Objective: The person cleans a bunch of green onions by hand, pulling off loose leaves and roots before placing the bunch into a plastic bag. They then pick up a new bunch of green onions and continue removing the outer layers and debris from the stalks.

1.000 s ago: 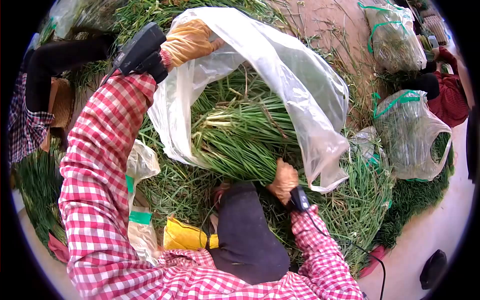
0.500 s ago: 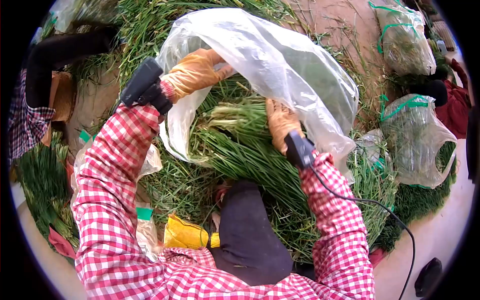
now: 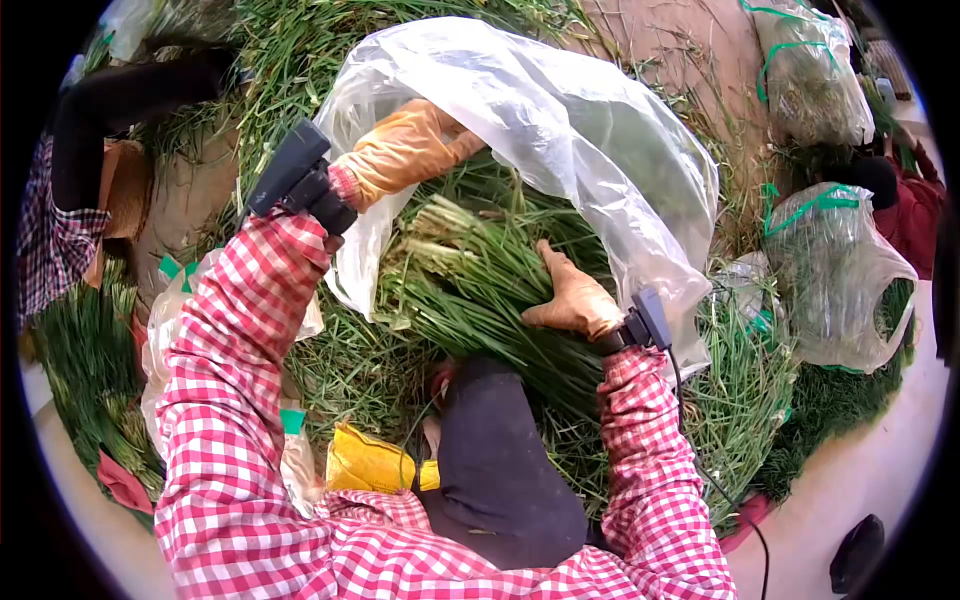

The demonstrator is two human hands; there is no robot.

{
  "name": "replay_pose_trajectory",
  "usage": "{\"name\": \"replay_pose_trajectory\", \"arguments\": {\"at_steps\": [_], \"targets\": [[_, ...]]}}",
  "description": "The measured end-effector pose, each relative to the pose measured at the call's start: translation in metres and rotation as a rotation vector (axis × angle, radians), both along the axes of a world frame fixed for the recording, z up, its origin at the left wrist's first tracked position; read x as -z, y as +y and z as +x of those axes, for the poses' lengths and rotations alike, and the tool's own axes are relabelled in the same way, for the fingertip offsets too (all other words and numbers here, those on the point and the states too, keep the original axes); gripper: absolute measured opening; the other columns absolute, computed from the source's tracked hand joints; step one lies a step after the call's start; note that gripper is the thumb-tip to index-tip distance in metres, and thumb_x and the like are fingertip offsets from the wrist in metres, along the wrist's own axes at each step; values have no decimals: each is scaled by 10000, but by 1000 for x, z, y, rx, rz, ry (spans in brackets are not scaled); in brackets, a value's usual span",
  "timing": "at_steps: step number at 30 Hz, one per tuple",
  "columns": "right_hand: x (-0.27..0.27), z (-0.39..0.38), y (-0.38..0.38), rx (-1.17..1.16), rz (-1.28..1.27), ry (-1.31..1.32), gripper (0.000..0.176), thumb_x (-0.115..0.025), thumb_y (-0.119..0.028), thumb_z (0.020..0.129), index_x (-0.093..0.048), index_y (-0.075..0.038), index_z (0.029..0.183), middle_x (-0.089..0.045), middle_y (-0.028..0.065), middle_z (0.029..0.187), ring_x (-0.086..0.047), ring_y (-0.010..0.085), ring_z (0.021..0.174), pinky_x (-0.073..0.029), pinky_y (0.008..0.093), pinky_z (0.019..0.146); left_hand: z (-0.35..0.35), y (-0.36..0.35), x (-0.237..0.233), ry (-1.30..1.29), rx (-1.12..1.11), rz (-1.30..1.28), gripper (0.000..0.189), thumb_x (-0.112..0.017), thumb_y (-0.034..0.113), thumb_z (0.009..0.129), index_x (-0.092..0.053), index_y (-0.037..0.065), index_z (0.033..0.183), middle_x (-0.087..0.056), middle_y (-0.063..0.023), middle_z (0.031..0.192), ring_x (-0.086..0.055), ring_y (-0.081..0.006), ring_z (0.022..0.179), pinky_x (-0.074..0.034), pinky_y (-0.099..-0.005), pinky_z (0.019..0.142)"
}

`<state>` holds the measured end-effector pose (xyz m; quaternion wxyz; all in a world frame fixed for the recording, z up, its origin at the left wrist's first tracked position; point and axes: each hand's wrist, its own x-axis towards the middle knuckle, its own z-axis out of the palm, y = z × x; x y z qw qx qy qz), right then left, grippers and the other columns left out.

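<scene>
A large clear plastic bag (image 3: 480, 65) arches over a bundle of long, thin green stalks with pale cut ends (image 3: 450, 265), which look like chives. My left hand (image 3: 405, 150), in an orange glove, grips the bag's upper part near its mouth. Film hides some of its fingertips. My right hand (image 3: 575, 297), gloved alike, rests on the bundle at the bag's right side, thumb and fingers spread apart over the stalks. The bundle lies slanted, pale ends toward the upper left, partly in the bag's mouth.
Loose greens (image 3: 330, 350) surround my dark-trousered knee (image 3: 505, 460). Filled clear bags with green tape (image 3: 830, 270) stand at right. A yellow packet (image 3: 370, 460) lies by my lap. Other people sit at left (image 3: 65, 230) and right (image 3: 915, 220). A cable (image 3: 740, 510) trails from my right wrist.
My right hand has moved from the bundle's upper right side down onto its top, and its fingers have spread. The bundle's pale ends have spread and shifted slightly. The left hand stays nearly in place.
</scene>
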<state>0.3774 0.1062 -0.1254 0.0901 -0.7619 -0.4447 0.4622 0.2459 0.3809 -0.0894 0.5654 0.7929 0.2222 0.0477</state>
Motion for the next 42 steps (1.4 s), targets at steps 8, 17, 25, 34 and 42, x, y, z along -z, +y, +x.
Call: {"name": "replay_pose_trajectory", "arguments": {"at_steps": [8,17,25,34,42], "targets": [[-69,-27,-6,116,-97,109,814,-820,-294,627,-461,-34,1310,-632,229,1074,-605,360,1033,-472,388,900,-17,-20,-22,105,-50,40,389,-626,256,905,-574,-7,1186,-663,-115,1073,-605,-164,989,-483,-303,857],[-48,19,-31,576,56,669,524,-791,-79,675,-603,-28,1161,-672,44,1021,-600,140,928,-471,296,856,-90,-106,-58,-377,-632,-510,461,-573,234,934,-473,18,1329,-569,-126,1256,-531,-232,1175,-351,-339,1054],[-45,-24,-39,-30,155,0,888,-814,-330,621,-412,10,1336,-593,213,1159,-567,346,1084,-429,413,950,-81,-177,55,-495,-247,-604,981,-741,487,724,-259,37,1450,-408,-89,1416,-426,-180,1252,-336,-351,1053],[-188,-7,-34,-25,423,-20,1293,-884,-460,494,-174,59,1442,-263,276,1460,-260,377,1371,-233,423,1116,-58,-197,-11,-290,78,-32,748,-753,406,736,-432,144,1358,-375,-66,1442,-376,-179,1303,-194,-380,1129],[-146,-20,-12,683,715,304,467,-711,-101,813,-537,-32,1241,-623,52,1124,-617,121,924,-499,306,860,-22,-178,-57,-442,-22,-134,971,-826,292,674,-281,71,1447,-306,-165,1479,-347,-322,1328,-278,-417,1092]]}}
